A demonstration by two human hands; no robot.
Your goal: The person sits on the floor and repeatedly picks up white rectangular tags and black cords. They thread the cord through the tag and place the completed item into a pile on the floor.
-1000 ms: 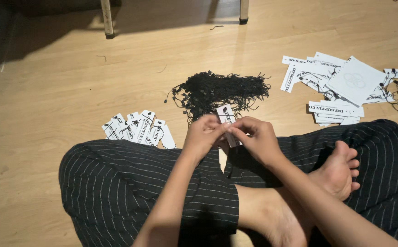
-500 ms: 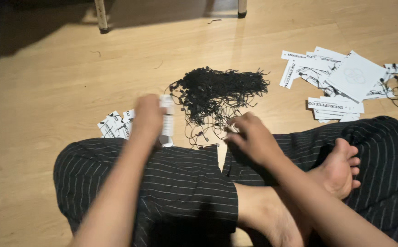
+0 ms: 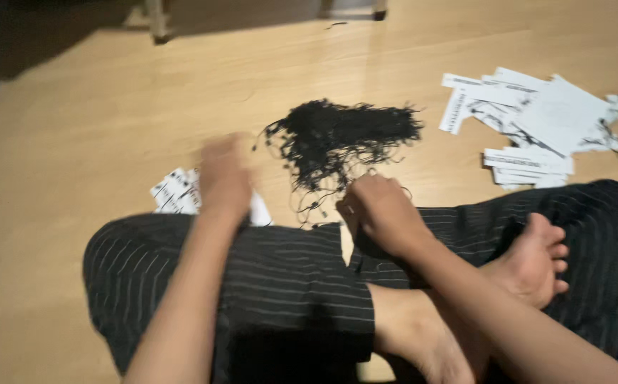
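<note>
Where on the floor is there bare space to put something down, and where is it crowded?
The wooden floor is bare to the left of the small tag pile, and between the black string heap and the chair legs. It is crowded around the left hand, the right hand and the white paper pile.

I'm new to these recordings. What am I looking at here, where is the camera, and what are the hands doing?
The camera sits on a person's head and looks down at their lap; they sit cross-legged on a wooden floor in striped trousers. The left hand, blurred by motion, is over a small row of white tags. The right hand rests near the edge of a pile of black strings; whether it pinches one is unclear. A heap of white paper tags lies to the right.
</note>
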